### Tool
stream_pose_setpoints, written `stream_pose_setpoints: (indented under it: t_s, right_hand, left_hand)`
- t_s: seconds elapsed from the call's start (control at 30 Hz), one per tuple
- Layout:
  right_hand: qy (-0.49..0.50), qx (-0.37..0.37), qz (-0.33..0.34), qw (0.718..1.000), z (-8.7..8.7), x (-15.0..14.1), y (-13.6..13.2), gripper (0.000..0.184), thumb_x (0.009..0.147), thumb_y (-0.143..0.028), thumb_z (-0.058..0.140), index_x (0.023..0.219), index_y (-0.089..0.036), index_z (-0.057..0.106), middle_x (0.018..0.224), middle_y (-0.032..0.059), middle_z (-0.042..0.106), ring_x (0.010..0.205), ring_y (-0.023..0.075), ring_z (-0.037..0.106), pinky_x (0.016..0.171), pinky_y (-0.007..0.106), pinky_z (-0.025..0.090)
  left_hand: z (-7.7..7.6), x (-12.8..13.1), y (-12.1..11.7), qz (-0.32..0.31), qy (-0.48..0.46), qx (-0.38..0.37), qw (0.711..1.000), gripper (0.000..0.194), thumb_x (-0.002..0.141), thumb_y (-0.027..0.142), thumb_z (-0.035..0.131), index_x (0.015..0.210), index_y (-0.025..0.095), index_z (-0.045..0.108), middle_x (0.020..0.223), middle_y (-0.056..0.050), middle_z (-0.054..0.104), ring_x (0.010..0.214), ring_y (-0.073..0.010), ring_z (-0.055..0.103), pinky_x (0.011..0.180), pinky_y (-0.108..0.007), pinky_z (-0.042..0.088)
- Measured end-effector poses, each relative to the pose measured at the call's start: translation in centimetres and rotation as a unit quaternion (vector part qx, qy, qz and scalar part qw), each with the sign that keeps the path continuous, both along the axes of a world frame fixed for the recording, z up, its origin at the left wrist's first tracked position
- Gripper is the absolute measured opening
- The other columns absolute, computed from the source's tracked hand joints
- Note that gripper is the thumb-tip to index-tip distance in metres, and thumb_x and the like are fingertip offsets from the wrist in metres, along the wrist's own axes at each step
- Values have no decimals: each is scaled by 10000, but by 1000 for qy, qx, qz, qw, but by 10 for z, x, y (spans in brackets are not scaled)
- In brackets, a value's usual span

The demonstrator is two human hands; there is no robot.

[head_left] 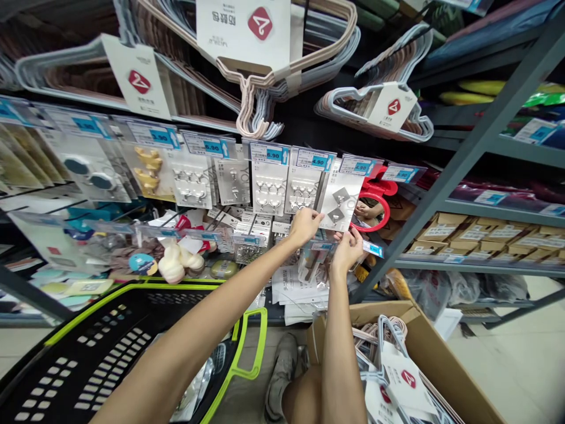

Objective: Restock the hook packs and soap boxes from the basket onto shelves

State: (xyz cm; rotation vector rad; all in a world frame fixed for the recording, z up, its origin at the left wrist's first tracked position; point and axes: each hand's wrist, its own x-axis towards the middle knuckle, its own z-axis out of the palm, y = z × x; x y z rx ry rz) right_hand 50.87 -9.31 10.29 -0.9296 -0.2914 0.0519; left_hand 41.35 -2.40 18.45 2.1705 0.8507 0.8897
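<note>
A white card pack with two grey diamond-shaped hooks [339, 207] hangs upright behind its price tag in the shelf's hanging row. My left hand [305, 227] pinches this pack at its lower left edge. At its bottom edge, the bent fingers of my right hand [347, 252] close on the card; part of the grip is hidden. Just left hangs a pack of small white hooks [302, 191], with a similar hook pack [269, 193] beyond it. Close on the right is a round mirror with a red frame [385, 218].
Bundled clothes hangers [260, 82] jut out overhead. A black shopping basket [53, 359] with green rim stands lower left, some packs inside. An open cardboard box [441, 359] of hangers sits lower right. A slanted grey shelf post [474, 147] rises on the right.
</note>
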Motion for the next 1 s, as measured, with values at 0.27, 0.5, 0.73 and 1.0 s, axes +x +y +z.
stream_pose_setpoints:
  t_s: [0.27,0.5,0.73,1.0]
  right_hand:
    - [-7,-23,59,998,2,-9,-4,433,848,-304,598,1234,-107,586,1181,140,686,737,131,721,801,318,626]
    - [-33,-50,41,997,5,-20,-12,438,884,-323,549,1265,-111,578,926,74,715,755,157,719,816,325,606]
    - [-124,-118,-3,985,2,-47,-24,425,963,-421,464,1281,-159,568,1127,134,695,753,149,677,678,276,574]
    - [-128,-37,71,988,13,-55,-24,395,948,-471,554,1205,-174,588,1147,108,697,663,106,629,578,235,544]
  left_hand:
    - [3,14,3,80,72,73,992,381,978,400,574,751,155,755,516,-42,577,579,-181,621,626,-261,403]
    - [2,6,0,30,-2,-23,999,394,984,393,588,817,76,753,468,-26,560,462,-170,619,526,-240,442]
    - [-5,-62,-5,-7,-84,-38,996,387,976,403,563,927,73,760,748,-97,741,461,-161,637,404,-231,436]
    - [-99,-252,-14,77,-17,-104,991,604,905,681,530,932,116,742,747,-68,742,409,-134,548,448,-249,426]
